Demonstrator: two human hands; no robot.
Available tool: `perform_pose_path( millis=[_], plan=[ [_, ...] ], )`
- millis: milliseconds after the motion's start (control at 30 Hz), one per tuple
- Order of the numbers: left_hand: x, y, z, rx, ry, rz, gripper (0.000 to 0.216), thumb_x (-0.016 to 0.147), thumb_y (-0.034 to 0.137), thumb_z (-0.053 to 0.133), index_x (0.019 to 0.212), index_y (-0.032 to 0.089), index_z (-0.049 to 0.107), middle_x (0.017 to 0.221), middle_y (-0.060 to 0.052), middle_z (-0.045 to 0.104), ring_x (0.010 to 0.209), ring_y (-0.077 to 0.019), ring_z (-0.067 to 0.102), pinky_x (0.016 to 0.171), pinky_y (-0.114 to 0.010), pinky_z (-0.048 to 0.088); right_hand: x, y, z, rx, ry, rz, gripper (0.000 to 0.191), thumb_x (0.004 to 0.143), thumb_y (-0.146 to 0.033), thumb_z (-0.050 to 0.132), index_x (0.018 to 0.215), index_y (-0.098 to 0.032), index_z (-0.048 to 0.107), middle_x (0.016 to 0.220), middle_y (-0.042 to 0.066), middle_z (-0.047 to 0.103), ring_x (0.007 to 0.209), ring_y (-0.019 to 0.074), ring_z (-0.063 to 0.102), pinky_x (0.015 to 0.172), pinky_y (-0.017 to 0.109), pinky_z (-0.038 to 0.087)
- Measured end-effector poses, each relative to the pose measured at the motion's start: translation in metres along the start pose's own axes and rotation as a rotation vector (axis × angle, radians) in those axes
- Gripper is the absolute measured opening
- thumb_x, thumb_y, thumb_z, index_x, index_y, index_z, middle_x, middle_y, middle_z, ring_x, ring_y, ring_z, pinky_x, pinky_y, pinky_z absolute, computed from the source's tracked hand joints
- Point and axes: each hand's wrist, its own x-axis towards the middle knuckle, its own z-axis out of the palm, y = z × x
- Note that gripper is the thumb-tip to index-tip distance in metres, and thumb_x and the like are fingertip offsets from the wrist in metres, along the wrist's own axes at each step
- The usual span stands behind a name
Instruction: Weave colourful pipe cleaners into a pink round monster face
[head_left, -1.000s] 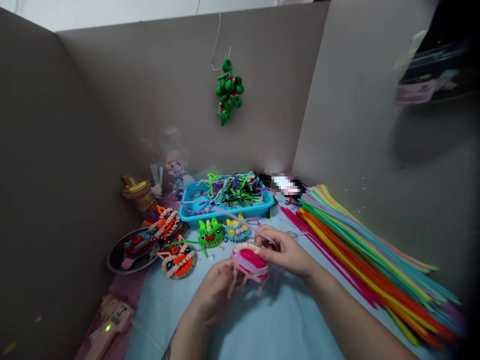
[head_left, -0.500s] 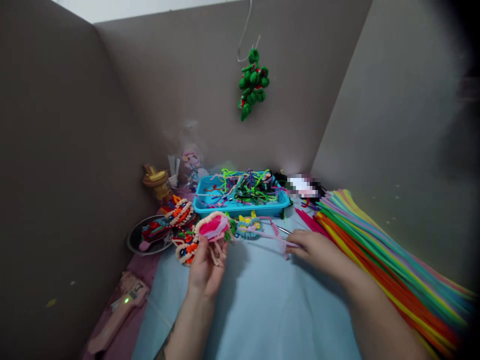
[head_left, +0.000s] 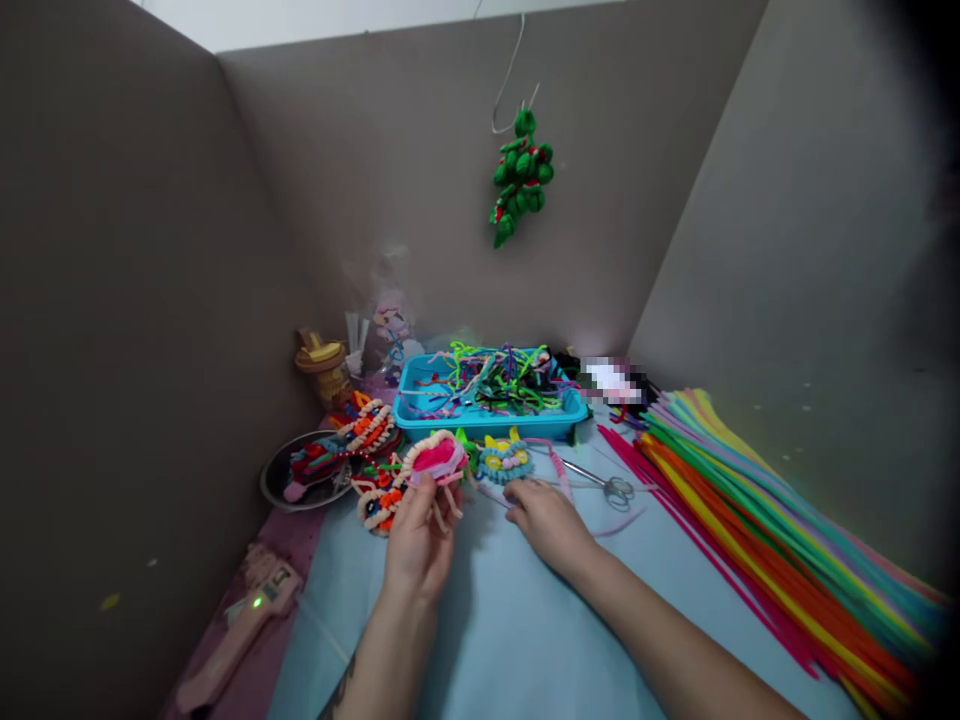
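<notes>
My left hand [head_left: 417, 540] holds up a pink pipe-cleaner piece [head_left: 436, 458] with a cream looped rim and loose cream ends hanging down. My right hand [head_left: 546, 516] rests low over the light blue table mat [head_left: 525, 620], fingers curled and pinched near a thin pink pipe cleaner [head_left: 559, 470]; what sits between the fingertips is too small to make out. Small scissors [head_left: 611, 487] lie just right of that hand. A blue and yellow pipe-cleaner figure [head_left: 505, 460] lies just beyond my right hand.
A blue tray [head_left: 487, 413] of cut pipe-cleaner scraps stands behind. Long coloured pipe cleaners [head_left: 765, 520] lie in a pile on the right. Finished figures and a dark plate [head_left: 300, 480] sit at left, a pink glue gun [head_left: 240, 620] nearer. Grey partition walls enclose the desk; a green ornament [head_left: 519, 175] hangs there.
My right hand came back from the right toward the centre and the scissors now lie uncovered. My left hand stays raised with the pink piece it carried off to the left.
</notes>
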Motion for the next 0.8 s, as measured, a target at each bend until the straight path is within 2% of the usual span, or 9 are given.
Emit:
perform_pose_path(
  millis=[67,200,267,367,433,533,633,700,800],
  plan=[
    [0.000,-0.002,-0.002,0.061,-0.031,0.026,0.010,0.072,0.016,0.073,0.082,0.014,0.069,0.075,-0.003,0.073,0.061,-0.0110,0.067,0.058,-0.019,0.056,-0.002,0.002,-0.002,0.076,0.060,-0.027,0.018,0.081,-0.012,0.054,0.093,-0.018,0.066,0.093,0.010,0.067,0.094,0.0274,0.059,0.082,0.039,0.045],
    [-0.002,-0.008,-0.002,0.153,-0.060,0.016,0.027,0.060,0.022,0.083,0.081,0.013,0.070,0.075,-0.005,0.073,0.063,-0.0106,0.066,0.058,-0.017,0.054,-0.013,-0.005,-0.013,0.410,0.300,-0.095,0.019,0.087,-0.017,0.045,0.088,-0.019,0.065,0.088,0.008,0.062,0.083,0.0202,0.061,0.073,0.032,0.048],
    [-0.005,-0.013,-0.001,0.157,-0.068,-0.028,0.030,0.056,0.021,0.085,0.080,0.013,0.070,0.076,-0.005,0.072,0.066,-0.0116,0.066,0.064,-0.020,0.055,-0.020,-0.012,-0.016,0.603,0.353,-0.077,0.021,0.088,-0.019,0.046,0.099,-0.020,0.064,0.089,0.006,0.061,0.073,0.0164,0.060,0.064,0.027,0.049],
    [-0.010,-0.021,0.001,0.153,-0.118,-0.084,0.031,0.053,0.020,0.086,0.079,0.013,0.069,0.077,-0.005,0.072,0.069,-0.0123,0.066,0.071,-0.022,0.055,-0.027,-0.023,-0.020,0.731,0.368,-0.099,0.029,0.088,-0.022,0.049,0.114,-0.024,0.062,0.095,0.006,0.064,0.084,0.0173,0.061,0.071,0.028,0.050],
    [-0.014,-0.025,0.002,0.153,-0.147,-0.095,0.032,0.053,0.020,0.086,0.078,0.013,0.069,0.075,-0.004,0.072,0.069,-0.0115,0.066,0.072,-0.021,0.054,-0.030,-0.027,-0.023,0.750,0.380,-0.094,0.025,0.088,-0.025,0.051,0.109,-0.025,0.066,0.091,0.005,0.065,0.086,0.0180,0.061,0.074,0.029,0.049],
    [-0.018,-0.027,0.002,0.144,-0.157,-0.091,0.031,0.053,0.021,0.086,0.077,0.013,0.068,0.074,-0.003,0.071,0.071,-0.0109,0.065,0.076,-0.021,0.053,-0.034,-0.030,-0.025,0.776,0.427,-0.034,0.017,0.086,-0.027,0.056,0.094,-0.024,0.070,0.082,0.004,0.063,0.077,0.0172,0.059,0.067,0.028,0.049],
    [-0.021,-0.029,0.003,0.140,-0.162,-0.089,0.031,0.054,0.023,0.086,0.078,0.014,0.068,0.077,-0.003,0.071,0.074,-0.0122,0.065,0.080,-0.024,0.052,-0.035,-0.033,-0.023,0.815,0.450,0.039,0.012,0.084,-0.027,0.058,0.081,-0.021,0.069,0.087,0.006,0.061,0.076,0.0175,0.059,0.062,0.027,0.049],
    [-0.021,-0.030,0.003,0.151,-0.172,-0.082,0.032,0.055,0.024,0.086,0.079,0.014,0.068,0.078,-0.004,0.071,0.075,-0.0127,0.065,0.079,-0.024,0.051,-0.035,-0.034,-0.020,0.841,0.420,0.058,0.011,0.084,-0.026,0.058,0.084,-0.021,0.067,0.090,0.007,0.061,0.079,0.0181,0.059,0.062,0.026,0.050],
    [-0.021,-0.033,0.002,0.165,-0.180,-0.054,0.032,0.057,0.024,0.085,0.082,0.014,0.068,0.077,-0.003,0.069,0.071,-0.0112,0.063,0.071,-0.021,0.050,-0.036,-0.036,-0.017,0.834,0.350,0.007,0.017,0.083,-0.019,0.056,0.095,-0.023,0.067,0.090,0.006,0.063,0.083,0.0187,0.061,0.069,0.028,0.050]
  ],
)
